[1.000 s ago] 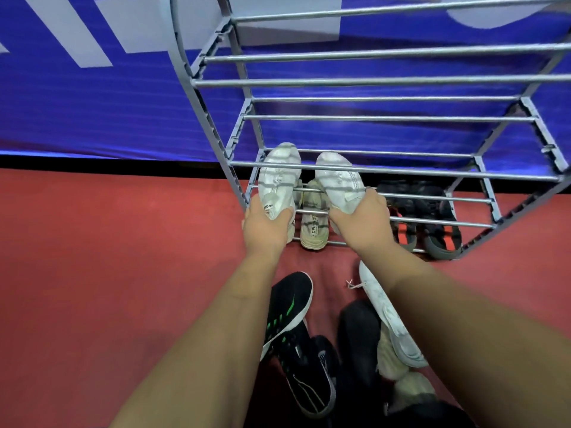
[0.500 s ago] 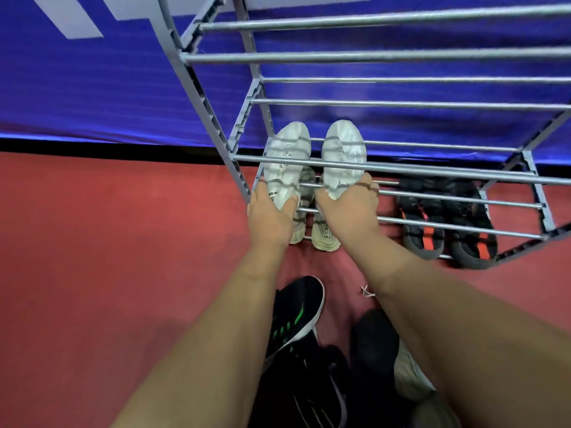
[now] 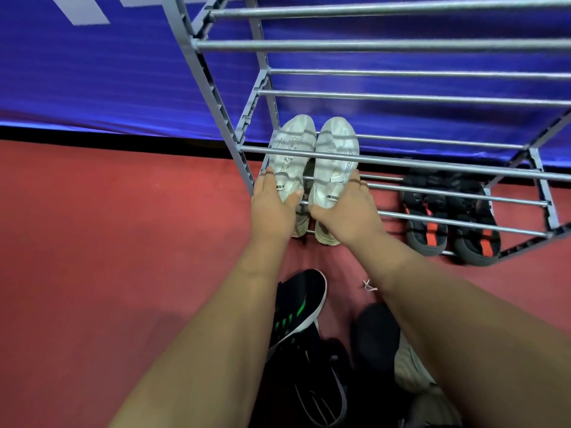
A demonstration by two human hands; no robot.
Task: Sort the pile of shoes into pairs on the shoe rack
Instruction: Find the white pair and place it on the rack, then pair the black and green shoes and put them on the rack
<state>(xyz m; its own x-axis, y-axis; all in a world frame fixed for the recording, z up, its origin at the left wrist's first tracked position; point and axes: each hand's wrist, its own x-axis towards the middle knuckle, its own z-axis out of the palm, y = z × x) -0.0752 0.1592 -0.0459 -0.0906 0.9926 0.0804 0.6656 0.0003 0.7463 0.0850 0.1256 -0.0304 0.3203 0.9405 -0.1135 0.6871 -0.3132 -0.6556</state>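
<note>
A grey metal shoe rack (image 3: pixel 401 159) stands against a blue wall. Two white sneakers lie side by side on a low shelf at its left end, toes pointing away. My left hand (image 3: pixel 273 208) grips the heel of the left white sneaker (image 3: pixel 290 156). My right hand (image 3: pixel 346 213) grips the heel of the right white sneaker (image 3: pixel 335 156). Below them, on the bottom shelf, the heels of a beige pair (image 3: pixel 323 234) show between my hands. The remaining pile of shoes (image 3: pixel 309 350) lies on the floor under my forearms, partly hidden.
A black pair with orange stripes (image 3: pixel 451 223) sits on the bottom shelf to the right. In the pile, a black sneaker with green stripes (image 3: pixel 296 307) lies on top. The red floor (image 3: pixel 108 273) stretches to the left. Upper rack bars cross overhead.
Both hands have pushed the two white sneakers further onto the shelf and brought them together, straight and parallel. The view has shifted closer to the rack.
</note>
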